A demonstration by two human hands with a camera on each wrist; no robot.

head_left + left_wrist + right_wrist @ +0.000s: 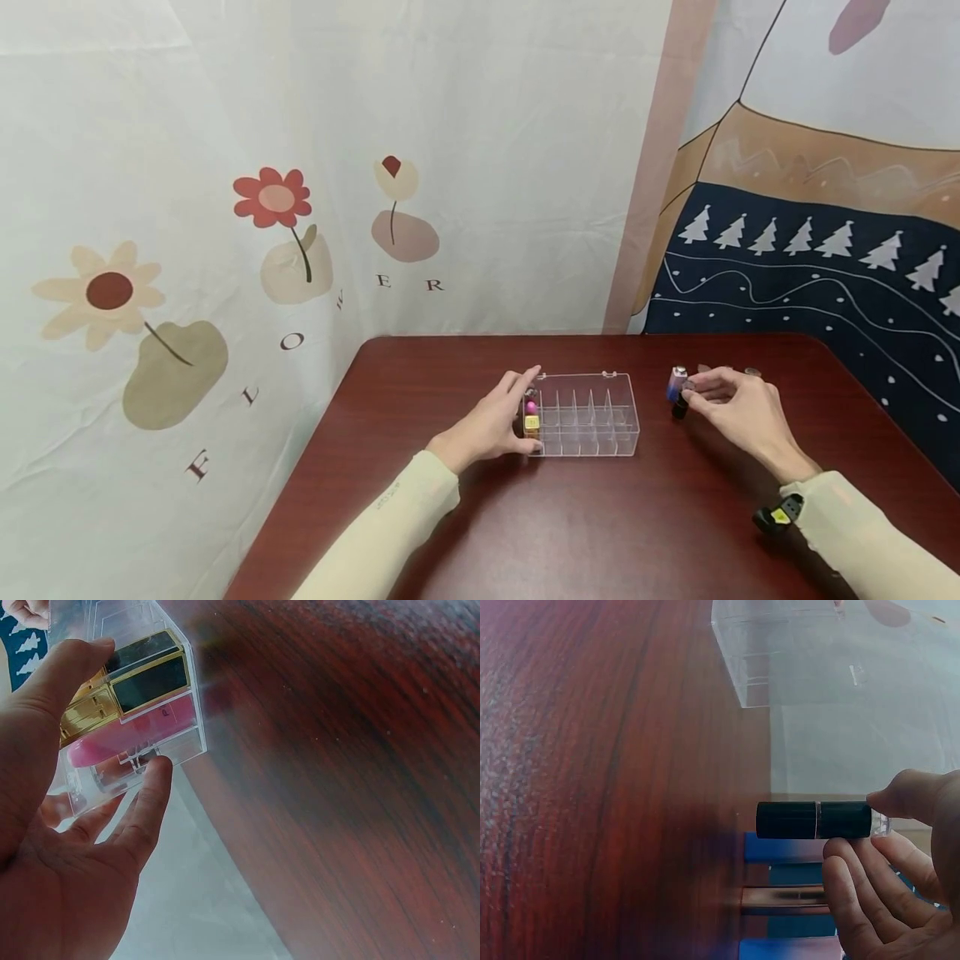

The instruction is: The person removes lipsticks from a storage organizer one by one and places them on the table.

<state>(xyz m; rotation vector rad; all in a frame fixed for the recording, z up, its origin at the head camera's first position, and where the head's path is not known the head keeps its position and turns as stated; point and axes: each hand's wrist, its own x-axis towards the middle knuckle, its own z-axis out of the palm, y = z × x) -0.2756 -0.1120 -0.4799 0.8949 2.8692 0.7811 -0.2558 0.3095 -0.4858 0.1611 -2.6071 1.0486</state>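
Note:
A clear divided organizer box point(588, 446) lies on the table, with small tubes in its leftmost column. Among these are a gold-and-black lipstick point(154, 681) and a pink tube point(127, 736). My left hand point(491, 421) holds the box's left end, thumb on the near side and fingers on the far side. To the right of the box, my right hand point(738, 408) pinches a black lipstick tube point(814, 820) by its clear end. The tube looks upright and just above the tabletop; the right wrist view shows it sideways.
Blue-and-pink tubes point(676, 385) and a rose-gold tube point(784, 898) stand beside and behind my right hand. The dark red wooden table point(570, 533) has a printed curtain point(495, 167) behind it. The organizer's compartments to the right look unfilled.

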